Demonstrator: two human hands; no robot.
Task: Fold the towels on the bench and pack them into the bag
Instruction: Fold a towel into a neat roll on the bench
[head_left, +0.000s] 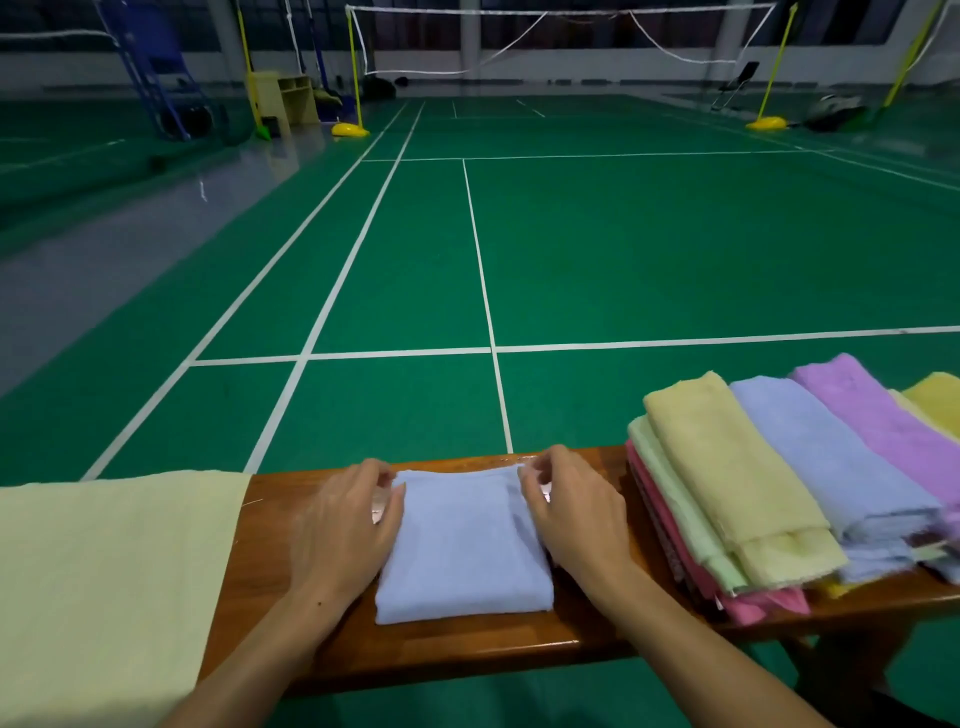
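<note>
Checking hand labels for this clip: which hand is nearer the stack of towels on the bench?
Right. The right hand grips the blue towel's right edge, beside the stack of towels. The left hand is at the towel's far side.

Both bare forearms reached forward from the lower edge of the view, converging slightly. The left hand (347, 525) lay palm down, fingers bent, its fingertips pinching at the far left corner. The right hand (571, 512) mirrored it, knuckles raised, fingers curled and pinching the far right corner.
</note>
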